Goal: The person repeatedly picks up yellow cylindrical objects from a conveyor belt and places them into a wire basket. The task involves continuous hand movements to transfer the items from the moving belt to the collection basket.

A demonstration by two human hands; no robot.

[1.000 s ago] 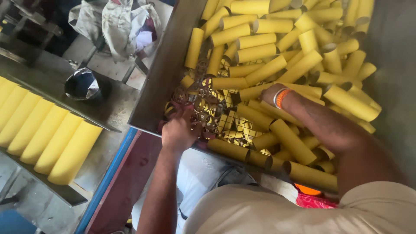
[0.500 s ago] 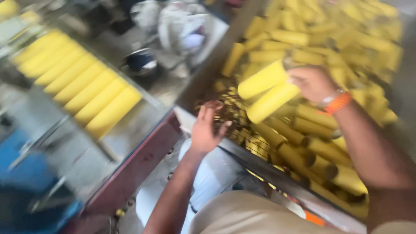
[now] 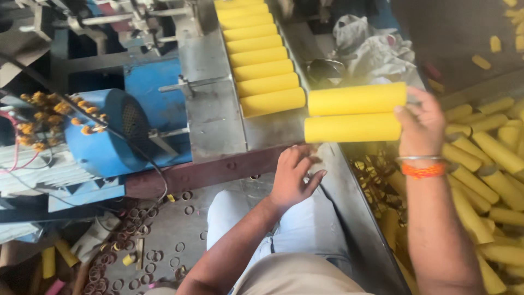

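My right hand [image 3: 423, 123] grips two long yellow tubes [image 3: 355, 113] side by side by their right ends, holding them level above the edge of a grey metal table [image 3: 218, 117]. A row of several yellow tubes [image 3: 259, 57] lies in a line on that table, just left of the held pair. My left hand [image 3: 295, 175] hovers with fingers apart near the table's front edge, holding nothing. An orange thread and a metal bangle circle my right wrist.
A metal bin [image 3: 360, 207] at the right holds many loose yellow tubes [image 3: 491, 164] and small cut rings. A blue motor [image 3: 109, 134] with wires stands at the left. Small rings [image 3: 136, 251] litter the floor. Crumpled cloth [image 3: 371, 43] and a metal bowl [image 3: 325, 68] lie behind.
My right hand has lifted two tubes out of the bin and carried them left toward the row on the table. My left hand has left the bin and opened near the table edge.
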